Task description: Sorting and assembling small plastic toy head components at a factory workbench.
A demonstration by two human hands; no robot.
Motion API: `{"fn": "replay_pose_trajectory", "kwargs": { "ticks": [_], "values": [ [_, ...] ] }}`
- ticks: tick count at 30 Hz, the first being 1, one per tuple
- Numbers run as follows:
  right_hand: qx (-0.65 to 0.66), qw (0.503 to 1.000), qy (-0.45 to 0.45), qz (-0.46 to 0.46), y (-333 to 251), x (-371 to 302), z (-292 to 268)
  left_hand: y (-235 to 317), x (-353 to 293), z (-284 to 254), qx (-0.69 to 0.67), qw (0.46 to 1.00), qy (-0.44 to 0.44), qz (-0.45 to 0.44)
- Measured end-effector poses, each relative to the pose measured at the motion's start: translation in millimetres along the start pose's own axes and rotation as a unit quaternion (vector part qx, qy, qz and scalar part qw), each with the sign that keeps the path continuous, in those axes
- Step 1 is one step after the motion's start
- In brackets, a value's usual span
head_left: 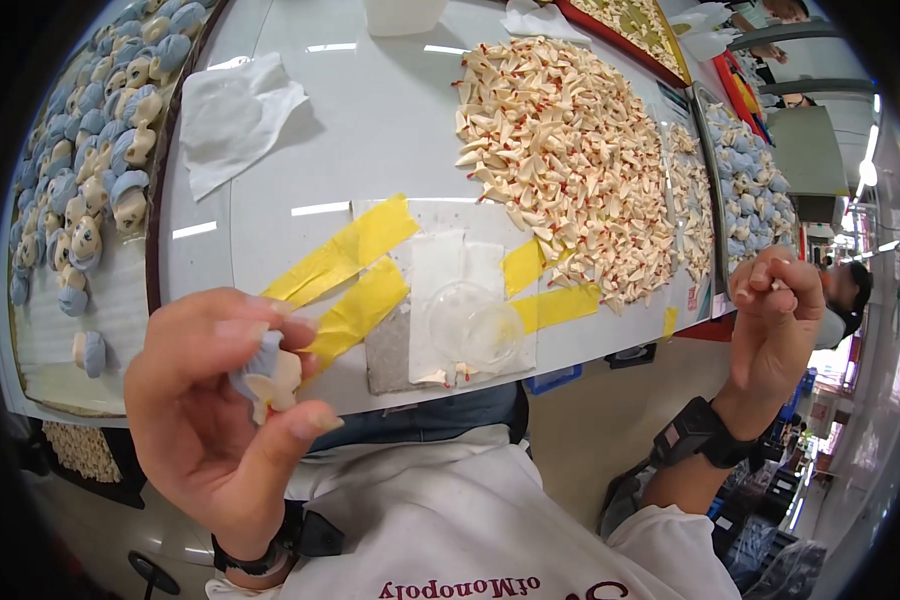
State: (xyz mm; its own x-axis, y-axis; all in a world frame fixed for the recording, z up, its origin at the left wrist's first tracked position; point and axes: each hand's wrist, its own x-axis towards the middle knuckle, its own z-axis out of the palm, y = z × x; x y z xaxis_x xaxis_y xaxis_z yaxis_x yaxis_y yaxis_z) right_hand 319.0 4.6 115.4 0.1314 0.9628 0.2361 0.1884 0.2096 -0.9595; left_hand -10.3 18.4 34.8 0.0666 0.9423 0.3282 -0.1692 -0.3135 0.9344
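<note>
My left hand (205,400) is closed around a small doll head (270,378) with pale blue hair and a cream face part, pinched between thumb and fingers left of the work spot. Raised at the right, my right hand (778,310) has its fingertips pressed together. A tiny pale bit shows between them, too small to name. Between the hands, a clear round plastic dish (475,325) sits on white tissue (440,270) over a grey board (385,350). A few cream pieces with red tips (460,374) lie at the tissue's near edge.
Yellow tape strips (345,250) cross the board's sides. A large heap of small cream, red-tipped pieces (570,160) covers the table's right part. Trays of blue-haired doll heads stand at left (85,200) and far right (750,180). A white cloth (235,120) lies behind.
</note>
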Motion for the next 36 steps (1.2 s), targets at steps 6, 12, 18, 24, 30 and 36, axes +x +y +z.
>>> {"fn": "replay_pose_trajectory", "kwargs": {
  "ticks": [6,12,18,24,30,36],
  "values": [
    [-0.019,0.998,-0.020,-0.055,4.6,4.6,43.6,5.8,4.1,-3.7,0.187,0.977,-0.093,0.044],
    [-0.179,0.980,-0.035,-0.082,5.1,4.3,85.5,9.0,0.4,7.1,-0.042,0.994,0.011,-0.101],
    [-0.243,0.948,-0.141,-0.152,6.3,2.5,116.0,-6.0,5.9,-10.0,0.117,0.982,-0.136,0.052],
    [-0.388,0.874,-0.139,-0.257,2.7,1.3,112.9,-3.6,2.5,-5.7,0.007,0.994,-0.110,0.027],
    [-0.374,0.858,-0.136,-0.324,12.2,0.5,118.0,7.5,-1.3,5.8,0.036,0.992,-0.009,-0.120],
    [-0.415,0.831,-0.119,-0.351,10.8,-4.6,110.4,-2.0,-3.9,-4.8,0.033,0.997,-0.053,-0.041]
  ]
}}
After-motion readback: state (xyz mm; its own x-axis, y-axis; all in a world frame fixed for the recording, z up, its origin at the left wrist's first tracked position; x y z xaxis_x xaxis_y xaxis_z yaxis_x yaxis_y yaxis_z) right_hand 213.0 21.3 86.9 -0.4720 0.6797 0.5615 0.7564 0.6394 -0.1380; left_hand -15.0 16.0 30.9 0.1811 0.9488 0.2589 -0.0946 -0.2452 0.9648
